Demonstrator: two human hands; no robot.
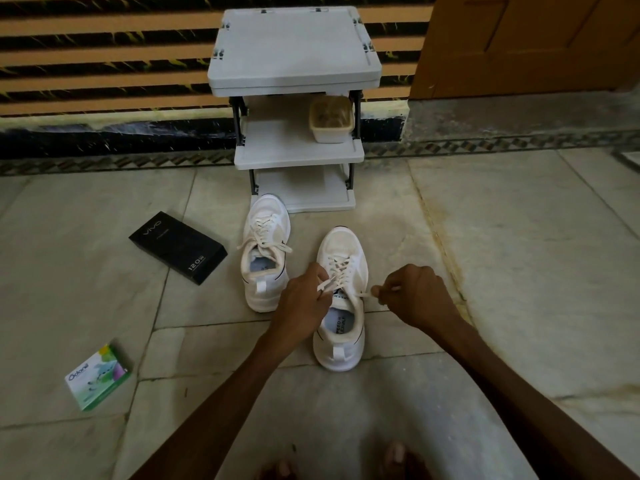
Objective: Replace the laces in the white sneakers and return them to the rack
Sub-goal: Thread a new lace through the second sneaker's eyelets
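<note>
Toes (396,453) show at the bottom edge. Beyond them the white rack (294,46) stands against the wall. On the floor before it sit the nearer sneaker (341,355), between the hands, and the other sneaker (265,292), already laced. The left hand (304,299) and right hand (415,292) each pinch one lace (341,268) end in curled fingers. It looks soft and limp (best held near the tips); the shoes seem light, liftable by the heel.

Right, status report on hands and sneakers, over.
Left hand, right hand each pinch lace ends on nearer white sneaker. Farther white sneaker laced, on floor. Beige tub on middle shelf of white plastic rack.
</note>
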